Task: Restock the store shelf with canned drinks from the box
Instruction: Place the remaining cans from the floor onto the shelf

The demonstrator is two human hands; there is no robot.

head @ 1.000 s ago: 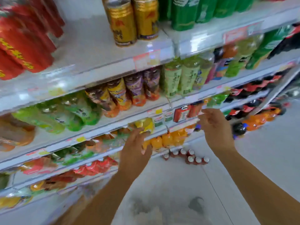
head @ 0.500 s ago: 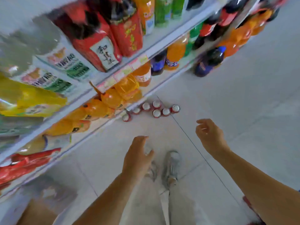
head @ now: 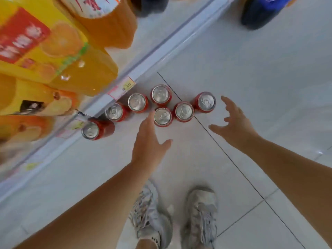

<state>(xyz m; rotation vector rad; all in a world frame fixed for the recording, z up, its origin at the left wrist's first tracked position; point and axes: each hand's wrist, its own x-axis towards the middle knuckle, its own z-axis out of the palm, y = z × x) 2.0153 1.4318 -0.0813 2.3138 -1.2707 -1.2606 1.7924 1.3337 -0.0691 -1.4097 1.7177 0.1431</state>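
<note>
Reaching down toward the red cans (head: 162,116) on the floor (head: 251,78), both hands are empty with fingers spread apart. Seven cans stand upright in a loose cluster just beside the foot of the shelf (head: 125,81), probably put there so they are close when the shelf is filled. No box shows in this view. The left hand (head: 149,141) is very near the can in the middle of the cluster, its fingertips almost at the rim; I cannot tell if it touches. The right hand (head: 233,123) hovers just beside the can farthest from the shelf (head: 206,102), fingers curved as if sized for a can. I judge that each hand will take one can. Orange drink bottles (head: 77,69) fill the shelf above the cluster.
</note>
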